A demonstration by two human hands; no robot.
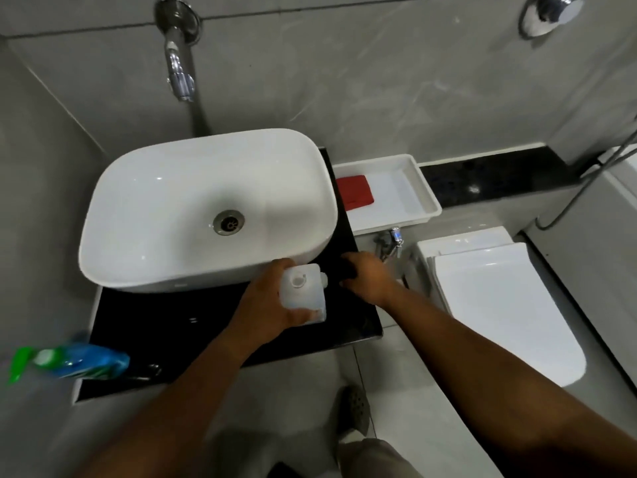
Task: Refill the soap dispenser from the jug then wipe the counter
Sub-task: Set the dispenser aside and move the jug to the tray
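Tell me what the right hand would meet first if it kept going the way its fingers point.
The right hand points up-left across the black counter. It would probably meet the near right corner of the white basin first, though depth is hard to judge. Something dark sits at its fingertips, unclear what.

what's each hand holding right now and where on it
The left hand grips the clear plastic jug round its body, thumb on the lower edge. The right hand curls round something dark on the black counter; what it is cannot be told.

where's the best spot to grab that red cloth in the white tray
Pinch the red cloth from above, at its right edge. It lies flat at the left end of the tray, and the tray's bare floor on that side leaves room for fingers.
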